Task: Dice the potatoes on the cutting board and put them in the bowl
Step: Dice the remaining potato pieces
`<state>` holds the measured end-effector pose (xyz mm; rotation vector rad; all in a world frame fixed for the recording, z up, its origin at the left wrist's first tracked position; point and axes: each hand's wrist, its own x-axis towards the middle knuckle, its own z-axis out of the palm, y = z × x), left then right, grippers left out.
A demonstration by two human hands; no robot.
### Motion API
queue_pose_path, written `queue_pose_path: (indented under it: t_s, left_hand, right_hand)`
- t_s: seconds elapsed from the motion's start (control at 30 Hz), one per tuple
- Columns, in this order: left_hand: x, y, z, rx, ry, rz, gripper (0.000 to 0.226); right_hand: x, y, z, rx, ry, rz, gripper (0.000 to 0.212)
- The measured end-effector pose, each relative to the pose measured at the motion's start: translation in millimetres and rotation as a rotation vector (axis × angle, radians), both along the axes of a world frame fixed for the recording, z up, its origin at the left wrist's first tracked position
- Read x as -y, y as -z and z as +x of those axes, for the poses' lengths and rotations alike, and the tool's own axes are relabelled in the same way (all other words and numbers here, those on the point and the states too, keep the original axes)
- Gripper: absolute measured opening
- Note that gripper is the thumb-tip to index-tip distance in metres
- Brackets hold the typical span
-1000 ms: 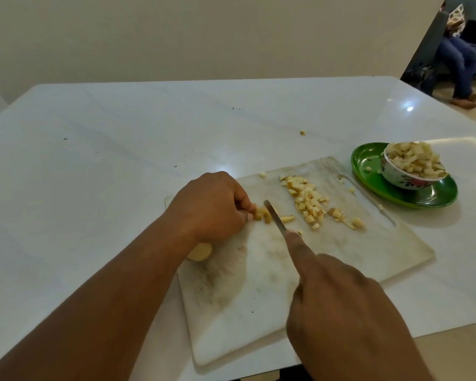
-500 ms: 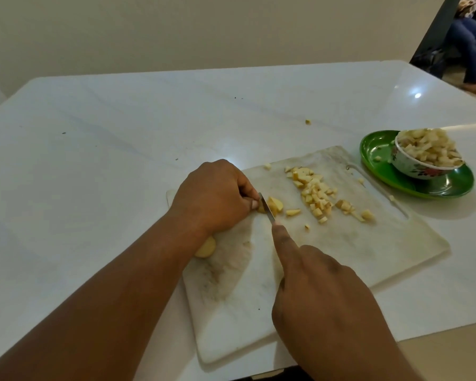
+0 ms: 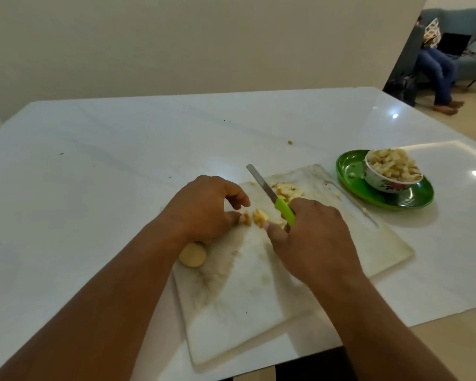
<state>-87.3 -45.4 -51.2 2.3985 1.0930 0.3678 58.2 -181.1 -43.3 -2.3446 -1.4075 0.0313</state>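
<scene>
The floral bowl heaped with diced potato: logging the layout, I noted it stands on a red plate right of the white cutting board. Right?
Not quite. The head view shows the floral bowl heaped with diced potato on a green plate, not red. It does stand right of the white cutting board.

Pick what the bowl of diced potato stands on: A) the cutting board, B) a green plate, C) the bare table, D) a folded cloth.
B: the bowl heaped with diced potato sits on the green plate, to the right of the cutting board.

Cutting board (image 3: 259, 292) on table (image 3: 94, 160); plate (image 3: 349, 166) to its right, carrying bowl (image 3: 382, 181) of diced potato (image 3: 393, 165).
</scene>
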Motion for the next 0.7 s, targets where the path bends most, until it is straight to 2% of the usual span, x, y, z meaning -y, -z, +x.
queue_pose_path:
  t_s: [0.13,0.3,0.4,0.5,0.57,0.7]
  left_hand:
    - [-6.9,7.0,1.9,-0.144,0.16,0.031,0.031]
    - [-10.9,9.9,2.0,0.047,0.061,-0.047,0.015]
    - [-7.3,10.0,-0.2,0.107,-0.046,-0.089,0.019]
    - [-2.5,9.9,0.3,0.103,-0.104,-0.051,0.028]
    - [-0.6,8.8,0.0,0.104,-0.119,-0.032,0.031]
    - [-1.5,6.9,-7.1,0.087,-0.041,-0.099,0.045]
  right_hand:
    - [-18.4,7.0,-2.6,0.022,-0.017,-0.056,0.037]
    - [-31.7,0.3,-0.9,-0.039,-0.084,-0.131,0.006]
    - [-37.6,-6.6,4.1,-0.138,-0.15,-0.179,0.012]
    - [-46.5,-13.0,8.6,-0.201,-0.22,-0.234,0.025]
    - [-51.5,-14.6,10.5,-0.187,-0.249,-0.224,0.03]
    - [-38.6,-17.7,17.1,-0.262,-0.216,-0.057,0.012]
